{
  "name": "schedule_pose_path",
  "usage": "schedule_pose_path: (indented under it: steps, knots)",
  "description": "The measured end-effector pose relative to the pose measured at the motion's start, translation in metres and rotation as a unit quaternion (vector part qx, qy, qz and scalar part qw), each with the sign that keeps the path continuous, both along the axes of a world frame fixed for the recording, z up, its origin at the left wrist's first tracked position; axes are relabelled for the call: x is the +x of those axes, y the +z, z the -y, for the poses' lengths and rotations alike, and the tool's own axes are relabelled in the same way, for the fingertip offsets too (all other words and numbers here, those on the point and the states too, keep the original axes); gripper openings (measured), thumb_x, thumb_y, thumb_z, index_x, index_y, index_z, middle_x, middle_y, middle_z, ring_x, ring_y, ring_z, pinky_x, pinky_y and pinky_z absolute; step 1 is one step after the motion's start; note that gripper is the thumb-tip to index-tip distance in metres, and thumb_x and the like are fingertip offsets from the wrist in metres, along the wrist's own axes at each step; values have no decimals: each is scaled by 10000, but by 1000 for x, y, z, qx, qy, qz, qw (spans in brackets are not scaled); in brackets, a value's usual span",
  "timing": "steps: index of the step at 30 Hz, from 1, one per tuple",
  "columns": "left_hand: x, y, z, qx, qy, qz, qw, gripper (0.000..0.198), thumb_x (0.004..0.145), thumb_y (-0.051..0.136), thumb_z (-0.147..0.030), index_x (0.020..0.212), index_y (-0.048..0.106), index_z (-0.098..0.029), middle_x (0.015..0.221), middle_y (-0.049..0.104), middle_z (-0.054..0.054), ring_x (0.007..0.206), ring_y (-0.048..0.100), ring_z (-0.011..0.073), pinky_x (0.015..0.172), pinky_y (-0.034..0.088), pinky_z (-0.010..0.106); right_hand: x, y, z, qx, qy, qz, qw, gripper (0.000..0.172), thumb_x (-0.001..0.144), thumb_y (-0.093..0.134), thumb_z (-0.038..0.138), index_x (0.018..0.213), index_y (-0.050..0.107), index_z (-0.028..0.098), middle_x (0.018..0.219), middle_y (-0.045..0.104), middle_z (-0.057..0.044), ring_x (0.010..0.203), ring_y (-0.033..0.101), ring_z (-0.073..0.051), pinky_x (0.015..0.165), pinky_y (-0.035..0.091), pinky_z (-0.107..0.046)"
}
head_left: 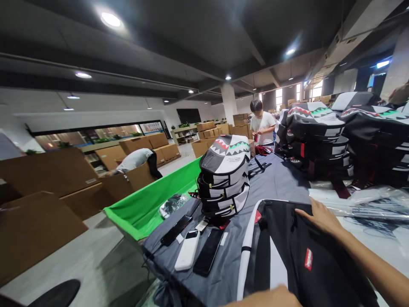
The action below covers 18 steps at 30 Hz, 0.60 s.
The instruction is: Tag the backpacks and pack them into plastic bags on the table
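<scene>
A black backpack [284,230] with white panels and a small red label lies right in front of me on the cloth-covered table. My right hand [322,215] is closed on its far right edge, one digit stretched over the black face and the others behind the rim. At the bottom of the view, my left hand [271,297] shows only in part against the bag's near side; its fingers are cut off. Beyond them stands a stack of grey-and-white backpacks [225,175] with a shark-teeth print.
Phones, one a black phone [208,252], and a white power bank [187,251] lie left of the bag. A green-lined bin [140,217] flanks the table. More stacked backpacks [315,140] and clear plastic bags [377,204] sit right. Two people work among cardboard boxes [41,170].
</scene>
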<state>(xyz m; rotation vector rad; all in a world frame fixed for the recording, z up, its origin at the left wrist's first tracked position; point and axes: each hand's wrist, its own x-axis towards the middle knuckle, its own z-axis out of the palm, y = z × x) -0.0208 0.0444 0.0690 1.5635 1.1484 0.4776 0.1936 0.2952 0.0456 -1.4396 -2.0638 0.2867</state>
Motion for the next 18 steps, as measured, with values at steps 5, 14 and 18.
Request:
schedule_pose_path:
  steps: [5, 14, 18]
  knots:
    - [-48, 37, -106, 320, 228, -235, 889, 608, 910, 556, -594, 1315, 610, -143, 1223, 693, 142, 1163, 619, 314, 1013, 462, 423, -5, -32, 5, 148, -25, 16, 989, 933, 816, 394, 880, 1197, 594, 52, 1225, 629, -314, 1199, 586, -454, 1031, 455, -614]
    - [-56, -27, -170, 407, 145, -225, 873, 574, 805, 778, -327, 1323, 556, -216, 1334, 609, 111, 1270, 554, 280, 1116, 441, 457, -3, -44, 19, 251, 92, -35, 963, 448, 989, 407, 595, 1128, 576, 205, 1070, 703, -129, 1033, 680, -284, 948, 554, -474]
    - [-63, -43, -122, 428, 133, -219, 867, 601, 857, 719, -284, 1406, 491, -193, 1355, 573, 136, 1287, 520, 288, 1131, 427, 491, 7, -54, 46, 242, 137, -20, 960, 400, 1010, 391, 529, 1164, 589, 217, 1147, 695, -120, 1112, 655, -278, 1003, 531, -475]
